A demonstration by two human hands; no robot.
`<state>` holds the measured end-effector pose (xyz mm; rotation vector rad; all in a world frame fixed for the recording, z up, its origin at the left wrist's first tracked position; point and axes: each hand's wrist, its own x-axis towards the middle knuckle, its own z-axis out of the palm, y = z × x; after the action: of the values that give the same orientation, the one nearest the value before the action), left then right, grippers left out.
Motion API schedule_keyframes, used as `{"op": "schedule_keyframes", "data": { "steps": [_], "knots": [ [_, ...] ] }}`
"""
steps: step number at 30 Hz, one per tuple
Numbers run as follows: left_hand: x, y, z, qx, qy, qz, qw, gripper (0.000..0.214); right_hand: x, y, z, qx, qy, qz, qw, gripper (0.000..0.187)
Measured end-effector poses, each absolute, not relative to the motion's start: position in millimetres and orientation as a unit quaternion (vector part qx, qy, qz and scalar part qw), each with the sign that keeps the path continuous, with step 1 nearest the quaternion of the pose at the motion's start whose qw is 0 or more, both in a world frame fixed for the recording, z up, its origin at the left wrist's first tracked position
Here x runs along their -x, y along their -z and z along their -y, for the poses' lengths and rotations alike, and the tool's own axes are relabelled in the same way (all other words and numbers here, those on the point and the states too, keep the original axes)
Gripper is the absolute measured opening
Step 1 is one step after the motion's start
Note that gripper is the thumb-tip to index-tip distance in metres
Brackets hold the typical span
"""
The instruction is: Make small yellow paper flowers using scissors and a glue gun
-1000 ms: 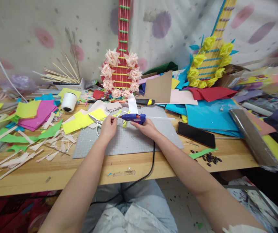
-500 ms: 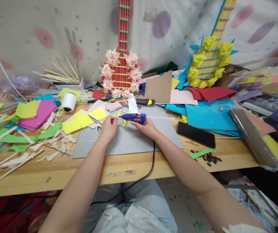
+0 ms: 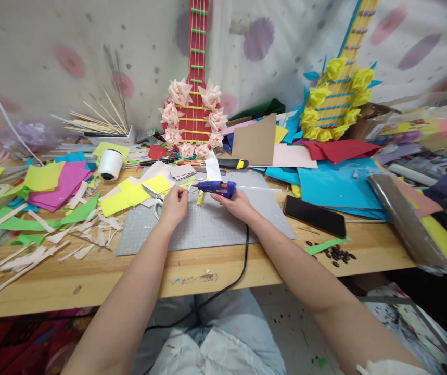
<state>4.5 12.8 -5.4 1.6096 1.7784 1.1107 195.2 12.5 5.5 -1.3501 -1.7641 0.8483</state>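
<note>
My right hand (image 3: 238, 203) is closed round a blue hot glue gun (image 3: 217, 187), whose nozzle points left over the grey cutting mat (image 3: 207, 224). Its black cord (image 3: 239, 273) runs back off the table's front edge. My left hand (image 3: 173, 205) is closed in a pinch on a small pale paper piece, too small to name, just left of the nozzle. A yellow-green paper strip (image 3: 200, 197) lies under the gun. Scissors (image 3: 153, 193) rest on yellow paper (image 3: 133, 192) beside my left hand.
A red paper guitar (image 3: 193, 112) and a yellow-blue one (image 3: 336, 99) lean on the back wall. A black phone (image 3: 314, 215), dark seeds (image 3: 334, 254), a white tape roll (image 3: 110, 164), a utility knife (image 3: 229, 163), skewers (image 3: 94, 122) and coloured paper scraps crowd the wooden table (image 3: 90, 276).
The glue gun's body has dipped and turned slightly, its nozzle staying near my left hand's pinch. Both hands have otherwise held their places.
</note>
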Motion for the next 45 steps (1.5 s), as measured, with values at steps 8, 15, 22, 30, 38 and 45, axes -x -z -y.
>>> {"op": "schedule_keyframes", "data": {
  "steps": [8,15,22,30,38,45],
  "knots": [
    [-4.2,6.0,-12.8,-0.594,-0.404,-0.650,0.247,0.010,-196.5,-7.0,-12.8,0.542,-0.330,0.680,0.368,0.041],
    [-4.7,3.3,-11.7,-0.604,-0.398,-0.645,0.246,0.011,-197.8,-6.5,-14.4,0.548,-0.326,0.677,0.367,0.041],
    [-2.7,8.7,-14.3,-0.601,-0.414,-0.628,0.270,0.013,-218.2,-7.9,-22.9,0.603,-0.323,0.599,0.417,0.042],
    [-3.4,7.1,-13.2,-0.592,-0.423,-0.629,0.273,0.013,-277.4,4.6,-50.2,0.726,-0.208,0.533,0.380,0.051],
    [-2.8,8.9,-14.6,-0.578,-0.434,-0.631,0.281,0.010,-275.9,5.4,-55.1,0.746,-0.163,0.573,0.297,0.058],
    [-3.8,6.1,-13.1,-0.560,-0.433,-0.651,0.272,0.009,-297.0,-30.1,-29.5,0.747,-0.087,0.648,0.118,0.040]
  ]
}}
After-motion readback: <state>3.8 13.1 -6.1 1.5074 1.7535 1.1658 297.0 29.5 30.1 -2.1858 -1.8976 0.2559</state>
